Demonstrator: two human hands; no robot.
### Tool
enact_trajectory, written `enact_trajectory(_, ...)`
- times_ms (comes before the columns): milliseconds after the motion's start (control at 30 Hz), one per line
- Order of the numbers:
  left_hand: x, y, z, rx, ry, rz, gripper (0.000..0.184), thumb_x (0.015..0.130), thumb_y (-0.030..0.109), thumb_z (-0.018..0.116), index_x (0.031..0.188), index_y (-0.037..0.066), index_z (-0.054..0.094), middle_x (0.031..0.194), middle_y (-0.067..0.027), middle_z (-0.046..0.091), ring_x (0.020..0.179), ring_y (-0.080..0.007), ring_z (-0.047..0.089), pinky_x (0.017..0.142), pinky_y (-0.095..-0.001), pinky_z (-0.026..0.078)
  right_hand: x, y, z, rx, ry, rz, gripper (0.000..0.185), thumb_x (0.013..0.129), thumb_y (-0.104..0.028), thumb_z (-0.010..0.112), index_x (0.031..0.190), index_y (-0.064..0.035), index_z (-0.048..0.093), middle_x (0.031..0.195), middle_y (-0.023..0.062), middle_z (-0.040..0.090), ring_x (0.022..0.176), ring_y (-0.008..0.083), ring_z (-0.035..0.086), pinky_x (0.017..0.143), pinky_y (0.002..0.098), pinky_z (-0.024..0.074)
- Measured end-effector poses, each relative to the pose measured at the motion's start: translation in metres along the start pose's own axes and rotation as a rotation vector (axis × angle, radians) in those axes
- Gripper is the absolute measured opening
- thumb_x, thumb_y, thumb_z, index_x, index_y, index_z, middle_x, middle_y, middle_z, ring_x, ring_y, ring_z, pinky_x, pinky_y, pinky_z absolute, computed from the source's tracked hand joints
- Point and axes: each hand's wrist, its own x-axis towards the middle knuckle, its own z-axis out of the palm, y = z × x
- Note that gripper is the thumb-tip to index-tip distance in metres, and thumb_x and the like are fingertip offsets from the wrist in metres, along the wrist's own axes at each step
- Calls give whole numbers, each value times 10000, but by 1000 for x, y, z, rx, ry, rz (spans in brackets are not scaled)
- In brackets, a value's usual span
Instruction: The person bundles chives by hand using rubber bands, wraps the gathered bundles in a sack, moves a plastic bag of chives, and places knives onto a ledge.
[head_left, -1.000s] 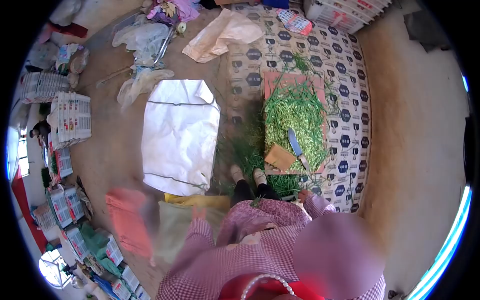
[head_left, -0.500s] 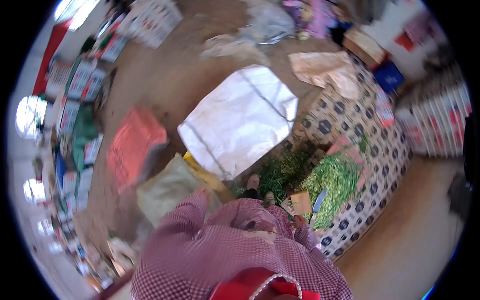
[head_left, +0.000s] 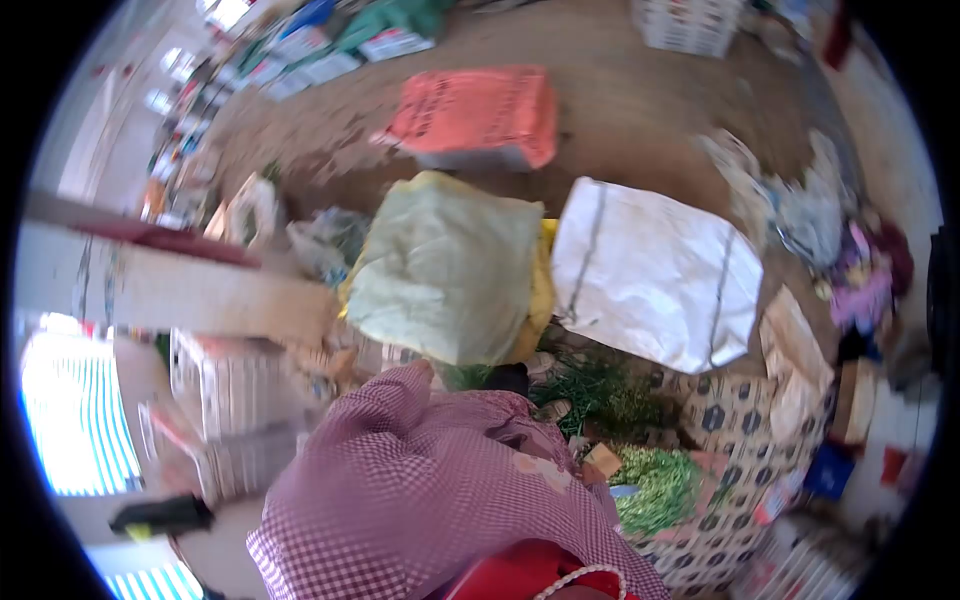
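My left hand (head_left: 421,369) is at the lower edge of a pale green sack (head_left: 450,265); its fingers are blurred. Near a small tan block (head_left: 602,460) is my right hand (head_left: 590,474), partly hidden by the sleeve. Chopped green stalks (head_left: 660,490) lie in a heap on a pink board (head_left: 712,470), with part of a blue blade (head_left: 624,491) beside the block. A white sack (head_left: 655,275) with dark bands lies right of the green one, and a yellow edge (head_left: 543,290) shows between them.
Beyond the green sack stands an orange-red sack (head_left: 475,110). White crates (head_left: 225,400) are stacked at the left, behind a pale beam (head_left: 200,290). Plastic bags (head_left: 810,215) and a tan paper sheet (head_left: 793,360) lie at the right. Loose greens (head_left: 600,395) surround my feet.
The view has swung to the left, so the green and orange-red sacks now sit near the middle. The greens and board have shifted toward the bottom of the view; crates at the left have appeared.
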Motion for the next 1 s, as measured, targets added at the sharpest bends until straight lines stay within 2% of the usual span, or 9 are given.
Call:
enact_trajectory(100, -2, -42, 38, 104, 16, 200, 350, 935, 295, 510, 1151, 46, 624, 1067, -187, 647, 950, -355, 613, 809, -469, 494, 0, -29, -3, -547, -172, 8, 412, 1001, -274, 403, 1333, -45, 487, 1200, 136, 599, 924, 233, 604, 689, 358, 487)
enact_trajectory(200, -6, -82, 66, -330, 72, 50, 357, 913, 313, 536, 1122, 41, 635, 999, -182, 660, 945, -337, 625, 812, -442, 486, 11, -49, -2, -1260, -405, 39, 439, 1019, -255, 349, 1406, -55, 403, 1335, 127, 523, 1006, 245, 566, 719, 358, 459)
enact_trajectory(400, 7, -168, 91, -587, 63, -23, 341, 905, 295, 559, 1116, 40, 643, 985, -161, 674, 936, -309, 647, 811, -421, 497, 49, -82, 7, -1757, -362, -36, 446, 1030, -249, 360, 1445, -86, 347, 1450, 103, 428, 1164, 258, 529, 815, 406, 493)
enact_trajectory(467, 14, -195, 95, -671, 33, -41, 335, 909, 269, 559, 1116, 17, 638, 998, -160, 677, 943, -293, 650, 816, -404, 498, 19, -130, 44, -128, 165, 198, 431, 1023, -222, 403, 1429, -76, 380, 1392, 126, 495, 1072, 263, 604, 764, 415, 534)
enact_trajectory(633, 28, -257, 47, -636, 152, -73, 299, 907, 275, 564, 1056, 32, 654, 944, -151, 678, 885, -282, 652, 789, -398, 500, 56, -177, 127, -42, 126, 71, 337, 1033, -195, 345, 1269, -9, 499, 1281, 193, 571, 700, 249, 582, 532, 402, 435)
enact_trajectory(733, 110, -386, 58, -831, 614, -74, 308, 849, 230, 624, 1095, 46, 598, 1006, -134, 620, 907, -280, 610, 790, -397, 489, 56, -198, 206, -404, 80, 25, 334, 1032, -176, 322, 1286, -24, 477, 1276, 211, 558, 742, 285, 586, 561, 437, 439)
enact_trajectory(833, 184, -550, -29, -599, 1286, -229, 527, 761, 145, 712, 1232, 39, 500, 1177, -152, 538, 1015, -285, 556, 832, -415, 472, 69, -229, 291, -446, -5, -14, 343, 982, -215, 417, 1205, 1, 562, 1177, 211, 606, 958, 328, 634, 822, 413, 540)
enact_trajectory(900, 151, -620, -109, -562, 1539, -279, 605, 746, 119, 736, 1287, 43, 475, 1262, -159, 515, 1104, -310, 525, 909, -427, 444, 39, -284, 368, -1396, -121, -405, 366, 970, -222, 424, 1230, 7, 542, 1150, 227, 611, 980, 333, 625, 850, 428, 528)
enact_trajectory(1000, -19, -668, -291, -370, 1926, -356, 594, 789, 119, 708, 1333, 83, 472, 1348, -141, 502, 1245, -351, 465, 1062, -443, 375, 72, -314, 453, -762, -43, -292, 370, 949, -296, 481, 1149, -2, 581, 1034, 173, 657, 876, 278, 646, 762, 397, 521)
